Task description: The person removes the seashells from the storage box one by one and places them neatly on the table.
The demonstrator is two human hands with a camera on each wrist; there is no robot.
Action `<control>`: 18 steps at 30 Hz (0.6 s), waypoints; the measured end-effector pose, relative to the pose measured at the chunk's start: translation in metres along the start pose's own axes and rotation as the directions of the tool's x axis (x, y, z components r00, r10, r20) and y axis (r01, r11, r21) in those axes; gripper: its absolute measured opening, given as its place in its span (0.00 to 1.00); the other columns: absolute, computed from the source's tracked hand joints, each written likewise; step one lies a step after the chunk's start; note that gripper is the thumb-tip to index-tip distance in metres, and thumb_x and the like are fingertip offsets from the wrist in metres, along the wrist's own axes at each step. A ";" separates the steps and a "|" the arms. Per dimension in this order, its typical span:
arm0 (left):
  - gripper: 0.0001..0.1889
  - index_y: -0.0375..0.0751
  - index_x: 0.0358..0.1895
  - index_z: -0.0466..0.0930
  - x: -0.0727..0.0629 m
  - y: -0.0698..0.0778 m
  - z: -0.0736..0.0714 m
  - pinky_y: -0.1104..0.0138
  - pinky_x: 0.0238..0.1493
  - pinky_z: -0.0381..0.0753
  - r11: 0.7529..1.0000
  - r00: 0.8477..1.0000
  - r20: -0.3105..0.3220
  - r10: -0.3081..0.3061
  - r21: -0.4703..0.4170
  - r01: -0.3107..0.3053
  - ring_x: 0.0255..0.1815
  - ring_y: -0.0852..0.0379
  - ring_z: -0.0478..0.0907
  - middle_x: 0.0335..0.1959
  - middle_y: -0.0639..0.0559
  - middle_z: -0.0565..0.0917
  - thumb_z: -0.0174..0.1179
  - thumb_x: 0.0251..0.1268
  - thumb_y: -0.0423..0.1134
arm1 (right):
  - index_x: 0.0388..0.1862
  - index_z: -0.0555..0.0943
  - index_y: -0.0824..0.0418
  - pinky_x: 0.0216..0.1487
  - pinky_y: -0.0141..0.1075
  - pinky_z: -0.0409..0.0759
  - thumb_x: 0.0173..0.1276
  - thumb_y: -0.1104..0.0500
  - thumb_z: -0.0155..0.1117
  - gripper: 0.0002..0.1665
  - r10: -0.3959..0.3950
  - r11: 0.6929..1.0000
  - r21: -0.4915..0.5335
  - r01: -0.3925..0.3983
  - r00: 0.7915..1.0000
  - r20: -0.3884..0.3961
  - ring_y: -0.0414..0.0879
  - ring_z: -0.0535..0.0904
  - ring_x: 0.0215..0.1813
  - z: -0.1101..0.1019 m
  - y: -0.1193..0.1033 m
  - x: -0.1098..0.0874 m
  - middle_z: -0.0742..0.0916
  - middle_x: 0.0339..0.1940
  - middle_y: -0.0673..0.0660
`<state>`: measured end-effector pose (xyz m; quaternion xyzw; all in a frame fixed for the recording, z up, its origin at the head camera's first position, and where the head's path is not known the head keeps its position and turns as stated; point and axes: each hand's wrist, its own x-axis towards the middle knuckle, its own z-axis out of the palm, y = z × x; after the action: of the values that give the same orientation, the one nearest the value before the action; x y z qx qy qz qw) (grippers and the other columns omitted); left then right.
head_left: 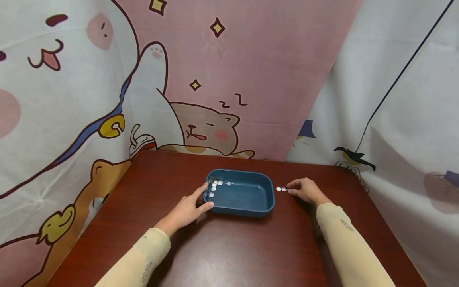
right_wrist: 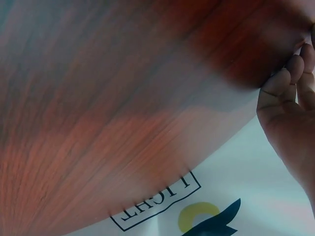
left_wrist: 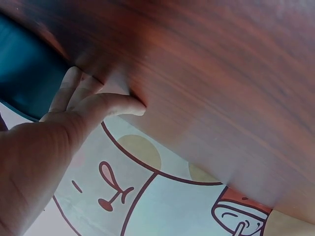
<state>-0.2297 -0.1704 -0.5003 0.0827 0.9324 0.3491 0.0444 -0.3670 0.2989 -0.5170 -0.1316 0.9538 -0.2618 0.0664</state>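
Observation:
A shallow blue rectangular tray (head_left: 238, 211) sits on the table, with several small white, rounded pieces (head_left: 214, 189) inside along its left end and one pale purple piece (head_left: 228, 183) by the back wall. My left hand (head_left: 188, 207) touches the tray's left end, fingers along the side and thumb at the front corner. Right of the tray, small round white pieces (head_left: 279, 188) lie in a short row. At that row's right end, my right hand (head_left: 305, 190) pinches a small purplish piece (head_left: 288, 189), mostly hidden by the fingertips. The right wrist view shows its fingers bent down to the tabletop.
The brown wooden table (head_left: 229, 247) carries the tray and the row of pieces. Cloth printed with cartoon animals (head_left: 211, 127) hangs behind the table's back edge and along both sides.

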 end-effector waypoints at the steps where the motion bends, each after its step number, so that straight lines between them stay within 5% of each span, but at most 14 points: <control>1: 0.44 0.56 0.88 0.55 0.000 0.000 0.000 0.43 0.71 0.79 1.000 1.000 -0.001 0.001 -0.001 -0.001 0.67 0.43 0.84 0.71 0.37 0.82 0.64 0.76 0.61 | 0.55 0.90 0.62 0.60 0.57 0.83 0.75 0.58 0.72 0.14 0.005 1.000 0.000 -0.005 1.000 0.002 0.55 0.84 0.53 0.000 0.000 0.000 0.92 0.53 0.62; 18: 0.44 0.58 0.88 0.55 -0.002 0.000 -0.001 0.42 0.71 0.78 1.000 1.000 -0.005 0.005 -0.008 -0.005 0.67 0.42 0.84 0.71 0.37 0.82 0.64 0.75 0.62 | 0.55 0.90 0.63 0.57 0.52 0.83 0.74 0.60 0.73 0.14 0.031 0.999 0.011 -0.031 0.999 0.019 0.53 0.83 0.50 -0.001 -0.004 0.000 0.91 0.52 0.63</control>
<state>-0.2282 -0.1711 -0.4998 0.0837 0.9308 0.3534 0.0414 -0.3665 0.2956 -0.5143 -0.1190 0.9536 -0.2647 0.0803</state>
